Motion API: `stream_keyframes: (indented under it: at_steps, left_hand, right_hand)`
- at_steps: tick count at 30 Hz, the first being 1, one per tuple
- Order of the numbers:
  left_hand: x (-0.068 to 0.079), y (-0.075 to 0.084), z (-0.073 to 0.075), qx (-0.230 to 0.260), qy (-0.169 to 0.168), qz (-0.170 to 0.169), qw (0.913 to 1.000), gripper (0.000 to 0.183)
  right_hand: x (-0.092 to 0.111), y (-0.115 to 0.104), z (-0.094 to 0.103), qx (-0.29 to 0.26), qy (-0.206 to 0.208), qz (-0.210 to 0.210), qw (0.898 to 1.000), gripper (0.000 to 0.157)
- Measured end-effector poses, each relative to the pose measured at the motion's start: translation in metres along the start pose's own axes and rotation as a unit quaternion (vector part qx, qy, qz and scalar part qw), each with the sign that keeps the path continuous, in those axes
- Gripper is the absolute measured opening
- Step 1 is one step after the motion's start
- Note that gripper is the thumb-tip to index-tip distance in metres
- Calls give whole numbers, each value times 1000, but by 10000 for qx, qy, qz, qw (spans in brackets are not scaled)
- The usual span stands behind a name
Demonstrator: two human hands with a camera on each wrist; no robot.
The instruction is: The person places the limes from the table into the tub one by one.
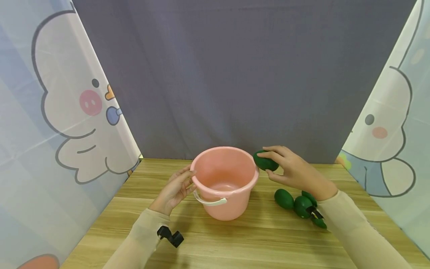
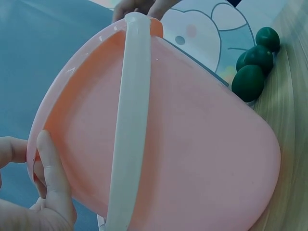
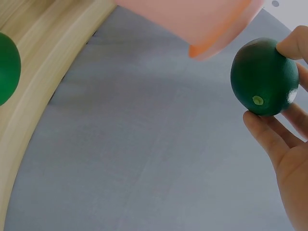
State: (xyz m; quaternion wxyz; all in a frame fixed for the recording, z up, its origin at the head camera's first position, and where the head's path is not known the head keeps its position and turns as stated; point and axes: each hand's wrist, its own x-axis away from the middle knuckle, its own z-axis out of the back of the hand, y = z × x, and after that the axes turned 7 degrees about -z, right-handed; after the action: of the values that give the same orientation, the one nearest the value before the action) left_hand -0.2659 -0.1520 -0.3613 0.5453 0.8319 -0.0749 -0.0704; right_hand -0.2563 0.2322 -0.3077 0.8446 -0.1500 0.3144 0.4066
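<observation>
A pink bucket [image 1: 231,210] with a white handle [image 1: 213,203] stands upright on the wooden table. My left hand [image 1: 176,190] grips its rim at the left side; the left wrist view shows fingers on both sides of the rim. At the right of the rim, my right hand [image 1: 290,170] holds a dark green oval fruit [image 3: 264,77], avocado-like, between thumb and fingers. A pale stem spot shows on its skin in the right wrist view. In the head view this fruit overlaps the bucket's right rim.
Several more green fruits [image 1: 284,198] lie clustered on the table [image 1: 262,243] right of the bucket, partly behind my right forearm. A grey curtain [image 1: 221,74] hangs close behind the bucket, and printed cloths [image 1: 90,149] flank both sides.
</observation>
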Motion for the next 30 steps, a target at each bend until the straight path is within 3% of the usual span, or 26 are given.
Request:
stream_keyframes:
  at_steps: [30]
  left_hand:
    - [-1,-1,0,83,21,9,10000,50]
  right_hand:
    - [-20,-13,-14,-204,-5,53,9998,45]
